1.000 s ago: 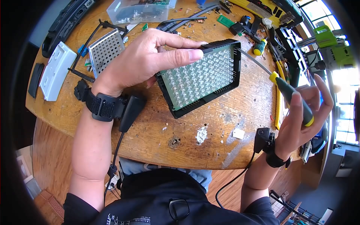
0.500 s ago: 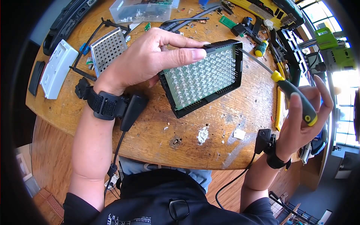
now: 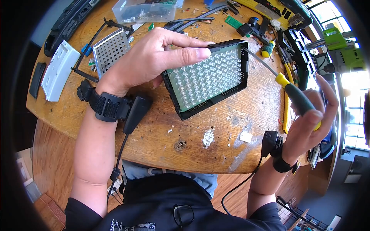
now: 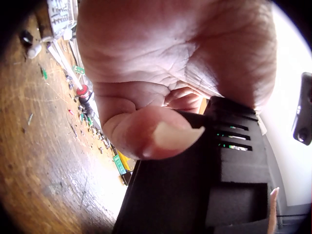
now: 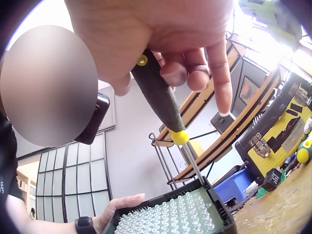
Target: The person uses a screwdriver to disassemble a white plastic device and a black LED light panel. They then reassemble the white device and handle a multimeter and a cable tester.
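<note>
Two hands busy: your right hand point(image 3: 306, 131) curls thumb and fingers round the screwdriver point(image 3: 298, 98), one finger stretched clear of the handle, while your left hand point(image 3: 148, 61) grips the black housing point(image 3: 210, 106) between thumb and fingers, holding it tilted above the bench point(image 3: 154, 146). Your left wrist view picks up narrow slots point(image 4: 236, 139) in that housing, hidden from the head view. And its face: rows of clear LEDs on a green board point(image 3: 208, 79), shaft tip at the upper right corner. Farther out, a perforated plate point(image 3: 111, 52), then a clear bin point(image 3: 144, 11).
</note>
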Motion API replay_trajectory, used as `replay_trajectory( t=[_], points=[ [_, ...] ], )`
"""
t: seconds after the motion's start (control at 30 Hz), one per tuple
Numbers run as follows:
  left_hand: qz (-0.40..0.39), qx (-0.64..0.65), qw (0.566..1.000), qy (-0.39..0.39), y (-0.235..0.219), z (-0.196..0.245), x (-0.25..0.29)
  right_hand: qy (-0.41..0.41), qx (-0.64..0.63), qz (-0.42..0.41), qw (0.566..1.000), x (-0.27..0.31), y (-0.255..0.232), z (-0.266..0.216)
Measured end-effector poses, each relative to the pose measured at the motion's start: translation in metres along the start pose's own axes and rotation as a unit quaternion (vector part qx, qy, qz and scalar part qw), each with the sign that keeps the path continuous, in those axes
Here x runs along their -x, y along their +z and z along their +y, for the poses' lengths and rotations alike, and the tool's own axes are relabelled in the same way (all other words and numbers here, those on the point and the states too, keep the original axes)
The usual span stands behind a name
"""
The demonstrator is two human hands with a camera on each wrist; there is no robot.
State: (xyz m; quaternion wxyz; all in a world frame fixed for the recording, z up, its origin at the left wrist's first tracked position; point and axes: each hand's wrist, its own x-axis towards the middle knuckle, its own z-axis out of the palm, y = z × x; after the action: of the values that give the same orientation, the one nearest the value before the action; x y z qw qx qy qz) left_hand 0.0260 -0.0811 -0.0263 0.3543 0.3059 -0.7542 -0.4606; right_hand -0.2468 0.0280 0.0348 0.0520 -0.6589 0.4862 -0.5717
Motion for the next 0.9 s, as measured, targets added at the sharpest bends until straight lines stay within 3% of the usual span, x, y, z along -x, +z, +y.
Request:
replay_trajectory(
  t=[0.03, 0.17, 0.23, 0.27, 0.33, 0.47, 0.53, 0.7, 0.77, 0.9],
  points=[
    [0.002, 0.003, 1.0, -0.002, 0.0, 0.0, 0.0, 0.058, -0.039, -0.001, 0.998, 0.001, -0.003, 0.0],
    [0.0, -0.005, 1.0, -0.016, -0.002, 0.003, 0.001, 0.098, 0.006, 0.049, 0.994, -0.004, 0.002, 0.0],
    [-0.042, -0.016, 0.996, -0.074, -0.005, 0.012, 0.001, 0.024, 0.043, 0.061, 0.997, -0.004, 0.008, 0.002],
    [-0.042, -0.016, 0.996, -0.074, -0.005, 0.012, 0.001, 0.024, 0.043, 0.061, 0.997, -0.004, 0.007, 0.003],
    [-0.042, -0.018, 0.997, -0.06, -0.005, 0.011, 0.001, -0.075, 0.048, -0.02, 0.996, -0.005, 0.003, 0.006],
    [0.003, 0.0, 1.0, -0.014, 0.0, 0.001, 0.0, -0.07, 0.059, -0.016, 0.996, -0.004, 0.003, 0.006],
    [-0.006, -0.011, 1.0, -0.021, -0.001, 0.001, 0.0, 0.051, -0.061, 0.012, 0.997, 0.001, 0.001, 0.001],
    [-0.041, -0.013, 0.997, -0.07, -0.005, 0.011, 0.001, 0.075, 0.051, 0.039, 0.995, -0.005, 0.006, -0.004],
    [-0.039, -0.012, 0.996, -0.074, -0.005, 0.011, 0.001, -0.013, 0.089, 0.007, 0.996, -0.003, 0.007, -0.001],
    [-0.042, -0.012, 0.996, -0.078, -0.005, 0.013, 0.001, -0.097, 0.105, -0.021, 0.989, -0.006, 0.006, 0.006]
  ],
)
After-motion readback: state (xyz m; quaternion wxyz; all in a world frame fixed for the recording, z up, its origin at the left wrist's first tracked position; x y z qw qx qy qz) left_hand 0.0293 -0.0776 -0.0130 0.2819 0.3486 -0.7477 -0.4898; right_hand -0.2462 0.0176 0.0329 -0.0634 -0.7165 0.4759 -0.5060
